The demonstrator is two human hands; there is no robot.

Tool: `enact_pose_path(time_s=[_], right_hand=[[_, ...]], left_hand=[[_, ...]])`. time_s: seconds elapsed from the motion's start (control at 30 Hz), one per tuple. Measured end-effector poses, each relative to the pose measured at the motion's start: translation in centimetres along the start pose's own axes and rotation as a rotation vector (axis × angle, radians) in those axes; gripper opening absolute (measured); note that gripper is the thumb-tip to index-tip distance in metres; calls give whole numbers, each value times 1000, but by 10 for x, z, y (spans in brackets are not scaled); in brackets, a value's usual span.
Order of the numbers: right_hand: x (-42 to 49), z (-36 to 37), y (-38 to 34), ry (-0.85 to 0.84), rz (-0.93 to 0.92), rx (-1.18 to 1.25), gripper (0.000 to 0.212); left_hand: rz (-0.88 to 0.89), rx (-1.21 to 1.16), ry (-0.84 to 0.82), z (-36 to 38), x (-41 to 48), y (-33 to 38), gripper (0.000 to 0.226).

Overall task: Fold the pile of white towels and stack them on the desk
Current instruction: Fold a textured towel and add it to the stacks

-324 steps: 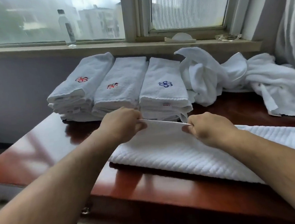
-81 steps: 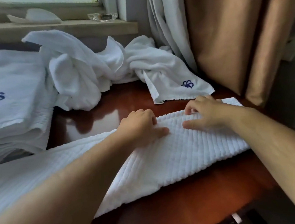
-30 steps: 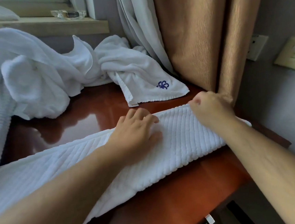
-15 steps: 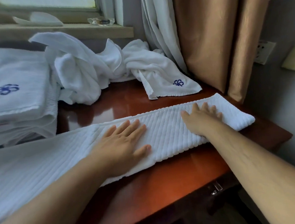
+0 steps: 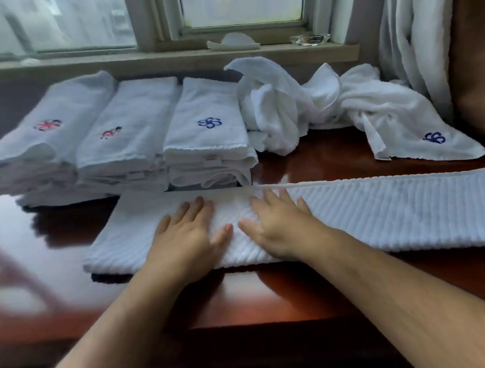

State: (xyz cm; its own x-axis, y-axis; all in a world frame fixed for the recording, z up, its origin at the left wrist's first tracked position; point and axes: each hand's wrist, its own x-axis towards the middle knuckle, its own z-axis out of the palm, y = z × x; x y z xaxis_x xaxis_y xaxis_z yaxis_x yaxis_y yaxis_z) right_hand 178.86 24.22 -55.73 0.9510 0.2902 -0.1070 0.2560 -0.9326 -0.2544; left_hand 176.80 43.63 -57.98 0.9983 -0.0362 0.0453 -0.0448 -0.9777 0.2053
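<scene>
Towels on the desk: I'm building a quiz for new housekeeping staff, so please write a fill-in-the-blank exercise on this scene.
1. Behind the long towel stand ____ stacks of folded towels.
2. The flower mark on the stack nearest the crumpled heap is ____.
3. The left hand and the right hand rest flat, side by side, on the long towel's ____ half.
4. The crumpled heap lies to the ____ of the stacks.

Missing words: three; blue; left; right.

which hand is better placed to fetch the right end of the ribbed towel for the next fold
Probably the right hand: it lies flat nearer that end of the ribbed towel; the left hand would cross it.
</scene>
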Motion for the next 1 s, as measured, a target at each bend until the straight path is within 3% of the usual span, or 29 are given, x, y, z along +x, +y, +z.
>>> enact_pose_path(time_s=[0.27, 0.43, 0.57, 0.7, 0.8, 1.0], right_hand=[[28, 28, -47, 18, -124, -110, 75], [29, 30, -44, 30, -122, -126, 78], [28, 30, -44, 33, -118, -134, 76], [28, 31, -44, 45, -122, -131, 78], [27, 31, -43, 47, -128, -127, 78], [25, 31, -41, 53, -141, -113, 78]], left_hand=[[-402, -57, -34, -24, -15, -83, 71], [-474, -183, 41, -46, -1, -89, 50], [-582, -339, 18, -68, 13, -95, 75], [-578, -360, -8, -77, 25, -106, 40], [-567, -407, -62, -76, 26, -112, 39], [-600, -770, 50, -65, 15, -114, 43]])
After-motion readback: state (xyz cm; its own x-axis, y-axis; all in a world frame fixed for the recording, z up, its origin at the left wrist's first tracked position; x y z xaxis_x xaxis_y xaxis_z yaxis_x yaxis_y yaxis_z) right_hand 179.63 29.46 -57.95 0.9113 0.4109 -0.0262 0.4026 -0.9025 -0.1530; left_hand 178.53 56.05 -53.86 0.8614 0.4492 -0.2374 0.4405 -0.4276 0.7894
